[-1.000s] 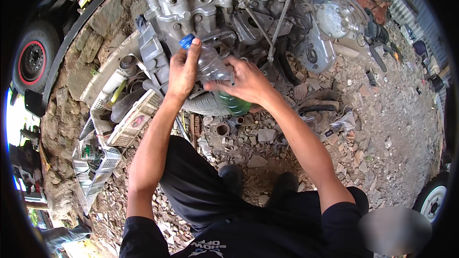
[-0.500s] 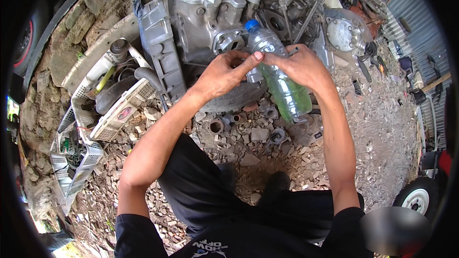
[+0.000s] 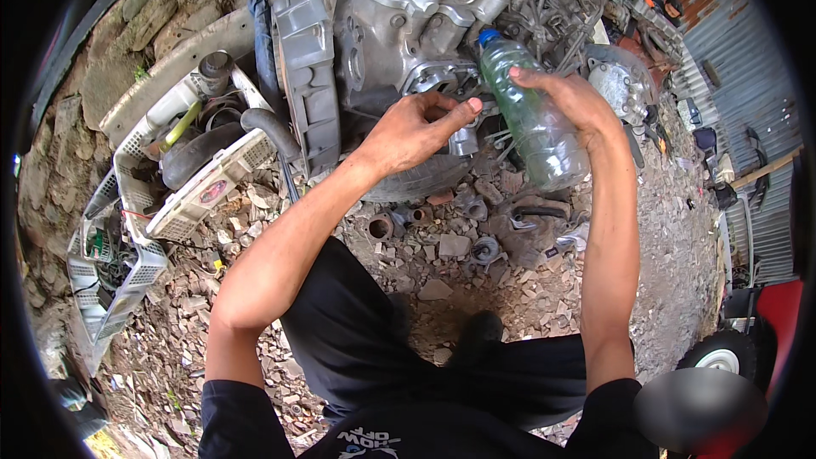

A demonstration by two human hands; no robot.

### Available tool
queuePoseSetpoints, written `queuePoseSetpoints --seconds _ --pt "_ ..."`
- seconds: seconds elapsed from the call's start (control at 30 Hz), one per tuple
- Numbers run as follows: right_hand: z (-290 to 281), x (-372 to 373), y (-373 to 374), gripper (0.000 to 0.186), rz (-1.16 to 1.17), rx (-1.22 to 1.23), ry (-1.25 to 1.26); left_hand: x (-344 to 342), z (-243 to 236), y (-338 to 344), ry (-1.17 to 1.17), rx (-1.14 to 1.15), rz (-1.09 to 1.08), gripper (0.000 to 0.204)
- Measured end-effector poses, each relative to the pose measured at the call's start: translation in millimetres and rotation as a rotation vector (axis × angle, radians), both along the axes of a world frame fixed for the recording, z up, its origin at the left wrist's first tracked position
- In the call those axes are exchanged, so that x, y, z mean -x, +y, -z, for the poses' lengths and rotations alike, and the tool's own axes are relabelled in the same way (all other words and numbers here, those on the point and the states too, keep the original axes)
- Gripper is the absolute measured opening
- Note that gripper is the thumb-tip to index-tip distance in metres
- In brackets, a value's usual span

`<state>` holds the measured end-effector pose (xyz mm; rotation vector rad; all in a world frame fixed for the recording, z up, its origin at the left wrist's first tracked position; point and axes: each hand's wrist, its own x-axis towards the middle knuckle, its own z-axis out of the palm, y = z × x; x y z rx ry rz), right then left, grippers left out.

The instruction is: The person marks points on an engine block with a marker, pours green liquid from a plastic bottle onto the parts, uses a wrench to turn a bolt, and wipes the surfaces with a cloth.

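Bottle: clear plastic w/ green tint [image 3: 537, 123], up off the ground, right beside the engine [image 3: 408, 8]; blue cap [image 3: 487, 36] on, bottle tilted, cap end toward engine.
R hand [image 3: 578, 106]: holding the bottle solo, thumb across its side, other fingers mostly hidden.
L hand [image 3: 416, 132]: apart from bottle, fingers half-curled, thumb out, small gap, nothing visible in 'em.
Arms: L elbow bent outward, R forearm near-straight fwd.
Bottle step: looks like one-handed tilting; next move prob. calls for firm R grip.
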<state>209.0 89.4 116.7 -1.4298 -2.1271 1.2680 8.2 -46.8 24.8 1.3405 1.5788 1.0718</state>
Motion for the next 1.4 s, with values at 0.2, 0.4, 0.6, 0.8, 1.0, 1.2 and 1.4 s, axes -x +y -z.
queuePoseSetpoints --seconds 0.2,0.4,0.6,0.8,1.0,1.2,1.4 --pt "-11.4 2.4 -4.2 0.069 0.002 0.009 0.070 0.7 -3.9 -2.6 -0.012 -0.023 -0.017 0.085" --pt "-7.4 4.3 -4.8 0.071 0.032 0.025 0.050 0.7 -9.5 -7.1 -0.016 -0.016 -0.009 0.087" --pt "-7.0 10.5 -0.5 0.068 0.010 -0.082 0.055 -2.6 -12.0 -9.3 -0.027 -0.022 -0.040 0.091" --pt "-12.4 12.1 9.9 0.057 -0.064 0.122 0.109 -10.1 -14.5 -6.2 0.002 -0.052 0.018 0.089" --pt "-23.4 23.6 -9.4 0.049 -0.007 0.206 0.186 -8.2 -15.4 -6.9 -0.007 -0.053 0.011 0.088" --pt "-20.9 21.1 -11.0 0.052 0.030 0.148 0.157 -5.7 -14.4 -9.7 -0.011 -0.081 0.021 0.086" --pt "-22.9 29.6 -27.7 0.058 0.101 0.107 0.178 3.4 -14.7 -12.8 -0.027 -0.063 0.020 0.086"
